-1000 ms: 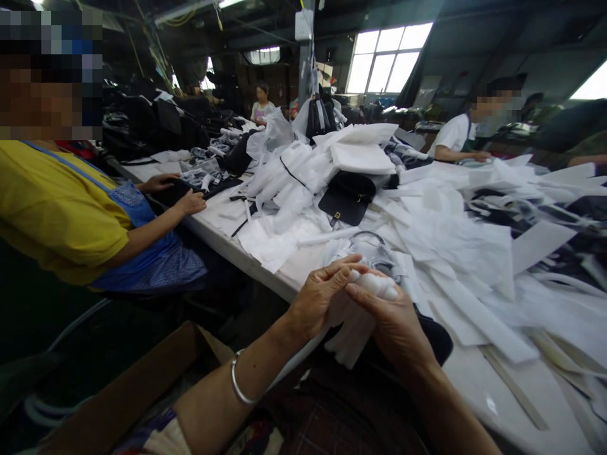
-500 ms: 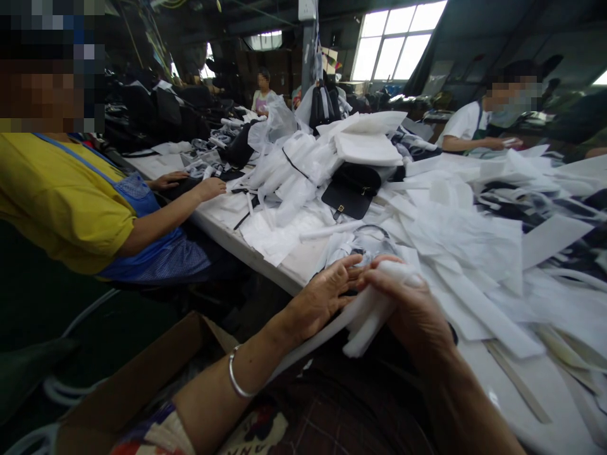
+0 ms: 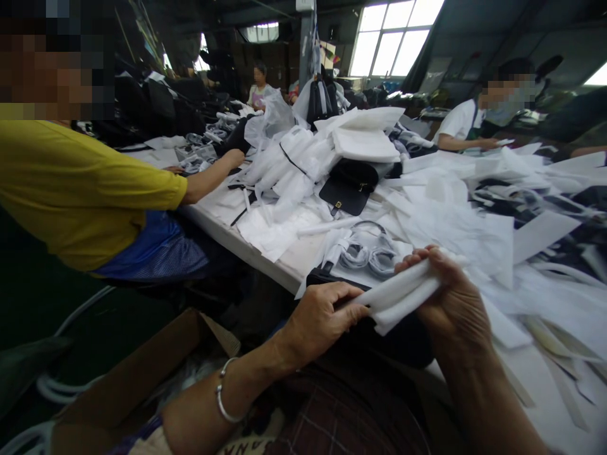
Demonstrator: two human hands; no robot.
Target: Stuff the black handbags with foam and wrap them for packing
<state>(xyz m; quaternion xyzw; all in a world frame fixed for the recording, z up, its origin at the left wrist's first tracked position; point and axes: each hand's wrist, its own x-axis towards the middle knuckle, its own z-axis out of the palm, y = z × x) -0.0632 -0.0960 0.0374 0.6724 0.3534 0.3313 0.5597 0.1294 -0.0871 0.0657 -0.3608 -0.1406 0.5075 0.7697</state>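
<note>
A rolled white foam sheet stretches between my two hands at the table's near edge. My left hand pinches its left end between thumb and fingers. Around the right end my right hand is closed, palm turned up. Beneath the roll lies a black bag, mostly hidden by my hands and the foam. Just beyond it rest coiled straps in clear wrapping.
White foam sheets cover the table's right side. A black flap bag sits mid-table by a white packing heap. A cardboard box stands low at left. A co-worker in a yellow shirt reaches over the table's left side.
My right hand has moved right with the foam roll, now stretched sideways. My left hand, spread before, now pinches its end. The coiled straps are more exposed. The yellow-shirted co-worker has leaned forward.
</note>
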